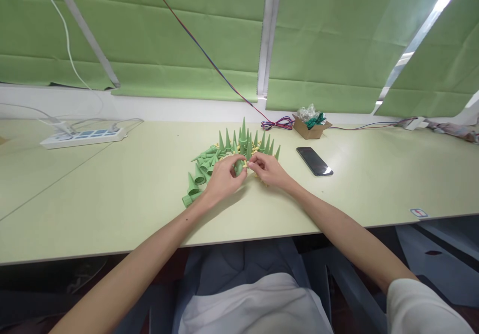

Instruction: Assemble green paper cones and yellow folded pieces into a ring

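Green cones [199,175] lie and stand in a loose pile on the pale table, left of and behind my hands. Upright cones [243,137] form a row at the back, with small yellow pieces [255,150] among them. My left hand [226,175] is curled round a green cone [238,167], its fingertips at the cone's end. Close beside it, my right hand [266,168] pinches a small yellow piece [245,164] against that end. More yellow pieces lie partly hidden under my right hand.
A black phone [315,161] lies to the right. Behind it stand a small cardboard box [309,130] and a coiled cable [277,123]. A white power strip [84,137] sits at the far left. The table's front edge [254,237] runs below my forearms.
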Tool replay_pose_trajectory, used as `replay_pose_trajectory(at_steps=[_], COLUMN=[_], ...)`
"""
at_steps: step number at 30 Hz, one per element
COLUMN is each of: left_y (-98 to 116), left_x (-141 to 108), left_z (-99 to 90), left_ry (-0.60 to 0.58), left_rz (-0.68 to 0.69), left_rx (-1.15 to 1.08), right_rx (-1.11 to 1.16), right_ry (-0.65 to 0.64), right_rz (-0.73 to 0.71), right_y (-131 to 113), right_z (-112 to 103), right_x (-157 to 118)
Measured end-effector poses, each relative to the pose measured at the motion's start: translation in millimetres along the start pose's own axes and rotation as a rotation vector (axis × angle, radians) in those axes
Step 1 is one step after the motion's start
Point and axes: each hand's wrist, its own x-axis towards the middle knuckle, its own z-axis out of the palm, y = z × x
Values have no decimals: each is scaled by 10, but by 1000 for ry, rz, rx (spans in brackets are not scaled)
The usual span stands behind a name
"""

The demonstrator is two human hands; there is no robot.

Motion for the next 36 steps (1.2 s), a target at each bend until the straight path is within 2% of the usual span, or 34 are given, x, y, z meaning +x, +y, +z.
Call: replay_pose_trajectory(at_steps=[36], left_y=[-12], left_x=[-6], left_z=[7], left_ry=[-15], left_rz=[35], left_rx=[-14], right_rx=[-97], right_ry=[57], right_rz=[-24], right_y=[-56], right_z=[18], right_x=[3])
